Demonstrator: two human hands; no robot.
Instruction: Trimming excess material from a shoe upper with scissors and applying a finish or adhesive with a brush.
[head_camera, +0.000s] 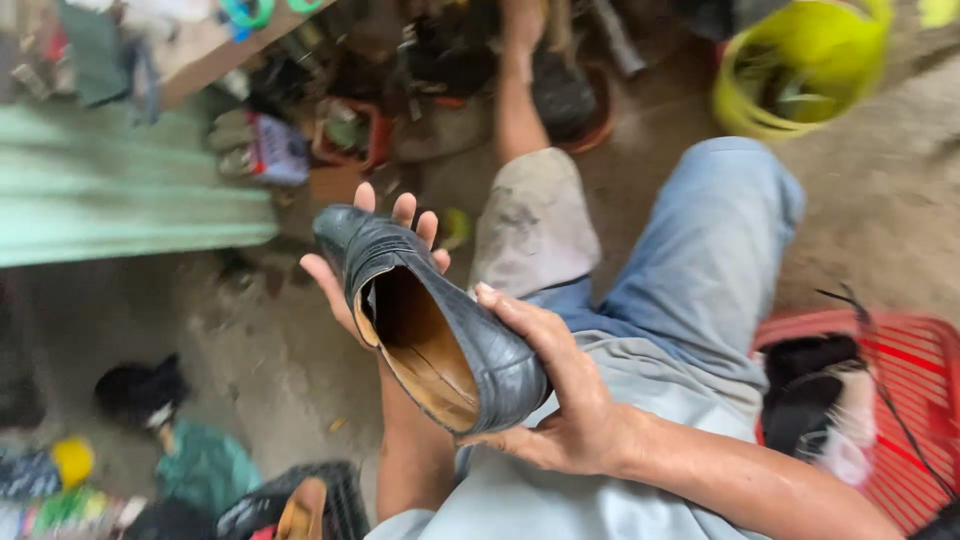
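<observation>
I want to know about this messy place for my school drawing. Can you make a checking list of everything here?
Surface: bare dusty floor.
Job's things: black shoe with tan lining, held sideways, opening toward the camera.
Clutter: yellow basket, red basket with dark items, green cloth, small colourful bits on the floor.
Hands: left hand cradles the toe end; right hand grips the heel.
Cables: thin black cord over the red basket.
Surroundings: blurred pile of shoes and tools ahead.

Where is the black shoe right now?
The black shoe is at the centre of the head view, held above the person's lap. The left hand cups its toe end from behind and the right hand holds its heel.
</observation>
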